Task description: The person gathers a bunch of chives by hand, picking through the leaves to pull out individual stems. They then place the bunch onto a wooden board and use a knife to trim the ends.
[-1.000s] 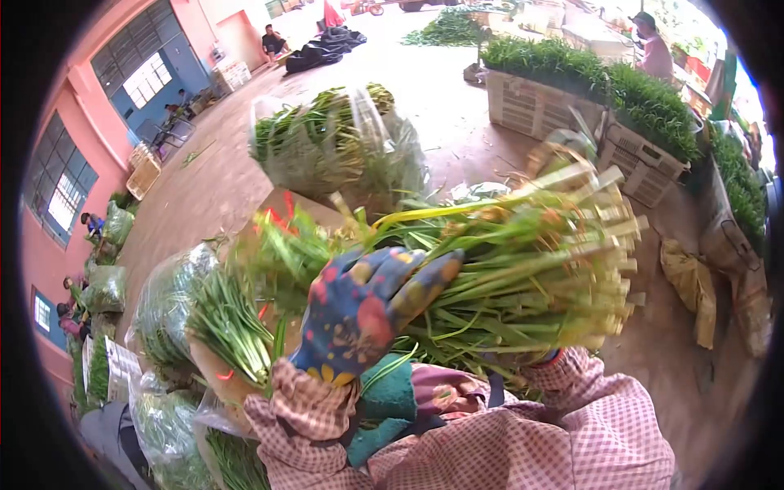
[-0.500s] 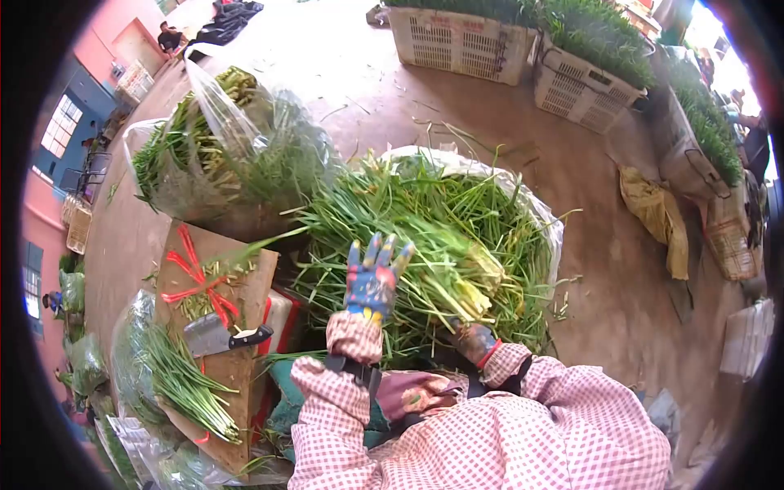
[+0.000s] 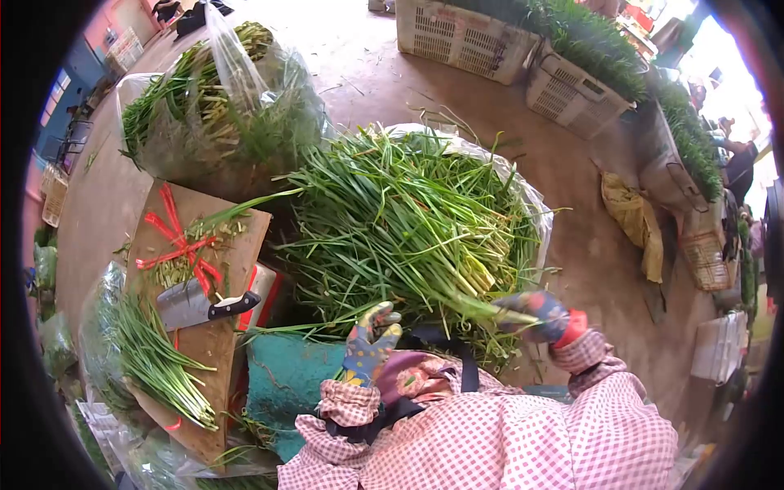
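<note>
Right gloved hand [image 3: 541, 317] grips a few stalks [image 3: 478, 302] at the near edge of the chive heap [image 3: 408, 212], left gloved hand [image 3: 369, 339] half-open and empty; pulling tangled stalks might scatter them.

left hand [image 3: 371, 341] slack — right hand [image 3: 541, 317] clenched

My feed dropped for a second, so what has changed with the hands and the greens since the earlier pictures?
The bundle held up a second ago is no longer raised. The right hand has swung right and now grips a few stalks at the near edge of the heap. The left hand has dropped toward the lap; its grip is unclear. The cleaver, board and bagged greens stay put.
</note>
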The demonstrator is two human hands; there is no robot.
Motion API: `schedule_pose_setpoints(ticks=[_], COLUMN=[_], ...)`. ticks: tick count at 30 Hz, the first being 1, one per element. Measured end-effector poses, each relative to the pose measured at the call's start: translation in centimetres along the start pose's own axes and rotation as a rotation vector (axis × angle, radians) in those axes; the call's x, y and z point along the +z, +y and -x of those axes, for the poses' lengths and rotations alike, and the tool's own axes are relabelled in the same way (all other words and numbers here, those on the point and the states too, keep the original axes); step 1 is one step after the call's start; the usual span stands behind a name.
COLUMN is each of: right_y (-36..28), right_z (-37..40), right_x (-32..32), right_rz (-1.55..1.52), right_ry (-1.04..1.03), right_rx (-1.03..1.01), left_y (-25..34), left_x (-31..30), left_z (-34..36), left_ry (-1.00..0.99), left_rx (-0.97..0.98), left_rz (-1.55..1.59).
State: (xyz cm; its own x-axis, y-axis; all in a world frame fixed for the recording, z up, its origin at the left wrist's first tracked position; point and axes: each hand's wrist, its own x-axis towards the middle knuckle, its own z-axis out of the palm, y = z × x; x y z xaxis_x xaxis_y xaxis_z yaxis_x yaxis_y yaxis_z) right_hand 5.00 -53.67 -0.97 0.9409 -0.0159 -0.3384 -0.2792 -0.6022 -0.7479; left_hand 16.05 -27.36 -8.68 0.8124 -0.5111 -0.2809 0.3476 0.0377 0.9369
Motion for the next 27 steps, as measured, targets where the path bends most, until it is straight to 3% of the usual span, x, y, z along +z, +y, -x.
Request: schedule_pose_setpoints(ticks=[1,2,4,5,7,8,10,11,12,14,15,16,18,20,22,23,24,25,27], right_y=[-0.3,-1.1,-3.2,-4.6,-7.7,-8.6,-10.0,-9.6,-8.7,-9.0,-9.7,-9.4,-8.3,-9.9,-9.2,-8.9,-8.6,-9.3,-15.0], right_z=[0.1,0.7,0.1,0.4,0.8,0.9,1.7,1.3,0.8,0.6,0.8,0.5,-0.4,-0.7,0.3,0.7,1.8,2.4,6.2], right_x=[-0.7,-0.9,-1.6,-1.7,-1.6,-1.3,-0.4,0.7,1.4,2.6,3.2,4.7,7.9,10.8,13.5,13.9,13.4,11.5,5.9], right_rz=[-0.147,-0.109,0.393,0.407,0.26,0.275,-0.537,-0.535,-0.524,-0.206,-0.418,-0.421,-0.338,0.141,0.317,0.227,0.027,-0.228,-0.576], right_ry=[0.081,0.31,0.576,0.575,0.072,0.064,-0.379,-0.168,-0.165,0.309,0.298,0.303,0.096,-0.115,-0.147,-0.1,0.064,0.077,0.254], right_rx=[0.031,-0.078,-0.385,-0.398,-0.481,-0.487,-0.191,-0.121,-0.123,0.181,0.272,0.281,0.594,0.647,0.479,0.451,0.431,0.436,0.13], left_y=[0.5,0.1,-1.1,-1.1,-2.0,-2.5,-2.9,-2.7,-2.3,-1.8,-1.5,-1.2,-1.2,-1.4,-1.5,-1.6,-1.5,-1.1,-1.5], left_x=[0.2,-0.1,-1.0,-1.5,-2.5,-2.8,-3.3,-3.4,-3.7,-3.9,-4.0,-4.1,-4.1,-4.2,-3.8,-3.5,-3.3,-3.1,-2.8], left_z=[0.5,0.8,1.2,1.6,2.2,2.4,3.1,3.4,3.6,4.6,5.0,5.3,5.8,6.3,6.7,6.7,6.8,7.0,7.0], left_ry=[0.002,-0.004,-0.02,-0.051,-0.072,-0.107,-0.108,-0.124,-0.138,-0.152,-0.139,-0.129,-0.12,-0.13,-0.136,-0.134,-0.127,-0.14,-0.142], left_rx=[-0.024,-0.013,-0.05,-0.062,-0.01,0.023,0.016,-0.006,-0.024,0.061,0.014,-0.036,-0.012,0.0,-0.008,0.007,0.023,0.029,0.04], left_rz=[0.022,0.03,0.036,0.028,0.029,0.015,0.052,0.106,0.158,0.087,0.112,0.128,0.08,0.141,0.184,0.172,0.161,0.152,0.148])
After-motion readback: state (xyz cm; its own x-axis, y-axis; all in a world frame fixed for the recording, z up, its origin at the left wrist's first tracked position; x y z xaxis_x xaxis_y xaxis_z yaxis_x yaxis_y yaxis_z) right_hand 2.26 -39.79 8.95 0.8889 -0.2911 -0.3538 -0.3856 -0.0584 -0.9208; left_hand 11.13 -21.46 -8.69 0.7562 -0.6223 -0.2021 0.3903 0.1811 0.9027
